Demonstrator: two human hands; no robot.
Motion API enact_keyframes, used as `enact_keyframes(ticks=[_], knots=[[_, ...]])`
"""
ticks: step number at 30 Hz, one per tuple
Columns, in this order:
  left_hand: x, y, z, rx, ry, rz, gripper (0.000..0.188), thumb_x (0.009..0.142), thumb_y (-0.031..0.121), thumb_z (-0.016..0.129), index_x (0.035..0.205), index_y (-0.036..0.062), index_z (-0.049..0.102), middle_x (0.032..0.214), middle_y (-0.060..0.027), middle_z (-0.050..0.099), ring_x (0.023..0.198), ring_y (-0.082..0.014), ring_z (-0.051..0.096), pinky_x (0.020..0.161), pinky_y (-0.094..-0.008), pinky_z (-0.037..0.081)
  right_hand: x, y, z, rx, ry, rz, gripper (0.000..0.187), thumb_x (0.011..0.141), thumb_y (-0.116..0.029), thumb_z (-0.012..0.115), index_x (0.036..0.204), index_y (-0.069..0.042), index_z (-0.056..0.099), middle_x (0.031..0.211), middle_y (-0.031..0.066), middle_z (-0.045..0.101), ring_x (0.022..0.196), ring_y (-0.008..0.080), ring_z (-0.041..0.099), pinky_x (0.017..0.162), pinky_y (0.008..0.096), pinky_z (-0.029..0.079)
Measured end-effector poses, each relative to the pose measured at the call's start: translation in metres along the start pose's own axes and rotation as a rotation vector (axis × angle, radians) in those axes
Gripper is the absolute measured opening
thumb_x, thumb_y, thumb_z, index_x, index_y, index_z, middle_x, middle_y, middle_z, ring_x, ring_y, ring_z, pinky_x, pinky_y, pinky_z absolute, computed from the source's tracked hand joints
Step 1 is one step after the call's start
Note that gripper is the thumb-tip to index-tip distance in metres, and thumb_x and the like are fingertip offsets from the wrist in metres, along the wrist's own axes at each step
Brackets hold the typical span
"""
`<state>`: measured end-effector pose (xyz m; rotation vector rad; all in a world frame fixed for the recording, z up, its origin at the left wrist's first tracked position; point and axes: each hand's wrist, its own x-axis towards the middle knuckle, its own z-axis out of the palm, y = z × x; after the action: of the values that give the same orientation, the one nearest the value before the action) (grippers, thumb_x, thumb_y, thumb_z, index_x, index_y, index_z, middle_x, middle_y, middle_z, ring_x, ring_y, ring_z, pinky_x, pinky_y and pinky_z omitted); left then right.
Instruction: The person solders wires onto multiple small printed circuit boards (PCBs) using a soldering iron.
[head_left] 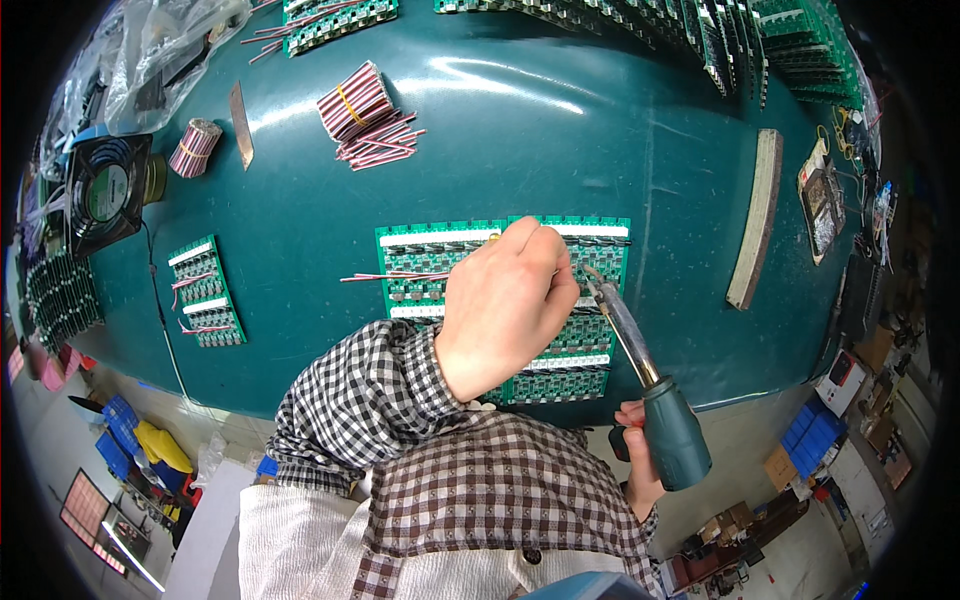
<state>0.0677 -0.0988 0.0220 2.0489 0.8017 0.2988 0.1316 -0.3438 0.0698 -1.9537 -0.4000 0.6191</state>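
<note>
Two green circuit boards lie side by side before me, the left board (pixel 400 262) and the right board (pixel 570 385), with white strips and rows of small parts. Over their meeting edge my left hand (pixel 505 300) is closed in a pinch; whatever its fingertips hold is hidden. Red-and-white wires (pixel 395 276) stick out leftward from the left board, their other ends behind that hand. My right hand (pixel 642 465) grips a soldering iron (pixel 672 430) by its dark green handle. The iron's tip points up-left at the right board, close to my left fingers.
A banded bundle of striped wires (pixel 355 103) with loose ones lies beyond, another bundle (pixel 196 148) farther left. A small board (pixel 207 292) and a fan (pixel 105 190) are at left. Rightward sit a wooden strip (pixel 755 220) and a solder-stained tray (pixel 822 200). Stacked boards (pixel 810 50) stand far right.
</note>
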Motion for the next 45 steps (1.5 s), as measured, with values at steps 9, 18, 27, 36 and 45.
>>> enact_keyframes(ticks=[9,18,27,36,45], knots=[[0.0,0.0,0.001,-0.002,-0.002,0.005,0.012,0.081,0.006,0.069,0.084,0.0042,0.058,0.082,-0.0129,0.058,0.073,-0.0347,0.063,0.062,-0.0445,0.05,0.0,-0.001,0.002,0.012,0.005,0.031,0.036,0.079,-0.013,0.088,0.104,0.005,0.069,0.09,0.0112,0.073,0.081,0.0197,0.071,0.073,0.0303,0.058],[-0.001,-0.003,0.002,0.01,0.036,0.016,0.013,0.079,0.005,0.073,0.085,0.0077,0.062,0.078,-0.0067,0.058,0.065,-0.0275,0.061,0.058,-0.0397,0.047,-0.001,0.001,0.001,-0.029,0.008,0.001,0.035,0.079,-0.015,0.088,0.103,0.004,0.07,0.088,0.0106,0.072,0.081,0.0196,0.071,0.074,0.0312,0.057],[-0.001,-0.004,0.003,0.021,0.043,0.012,0.013,0.079,0.005,0.073,0.085,0.0079,0.062,0.077,-0.0063,0.058,0.065,-0.0267,0.061,0.057,-0.0393,0.047,-0.002,0.004,-0.002,-0.039,-0.009,0.03,0.038,0.081,-0.021,0.088,0.102,0.005,0.069,0.088,0.0108,0.073,0.081,0.0194,0.071,0.074,0.0315,0.057],[0.003,0.001,0.004,-0.045,0.056,0.066,0.013,0.079,0.005,0.073,0.086,0.0082,0.063,0.078,-0.0073,0.059,0.066,-0.0255,0.063,0.058,-0.0378,0.049,0.005,-0.001,-0.024,0.279,0.168,-0.022,0.046,0.09,-0.021,0.073,0.12,0.012,0.06,0.103,0.0213,0.068,0.092,0.0305,0.07,0.078,0.0426,0.063],[0.002,0.003,0.001,0.073,0.02,0.032,0.013,0.078,0.004,0.073,0.082,0.0068,0.061,0.076,-0.0075,0.059,0.064,-0.0272,0.061,0.057,-0.0392,0.048,0.102,0.016,-0.126,0.026,0.872,-0.417,0.035,0.098,-0.014,0.066,0.124,0.01,0.064,0.112,0.018,0.07,0.089,0.0258,0.073,0.07,0.0332,0.063]])
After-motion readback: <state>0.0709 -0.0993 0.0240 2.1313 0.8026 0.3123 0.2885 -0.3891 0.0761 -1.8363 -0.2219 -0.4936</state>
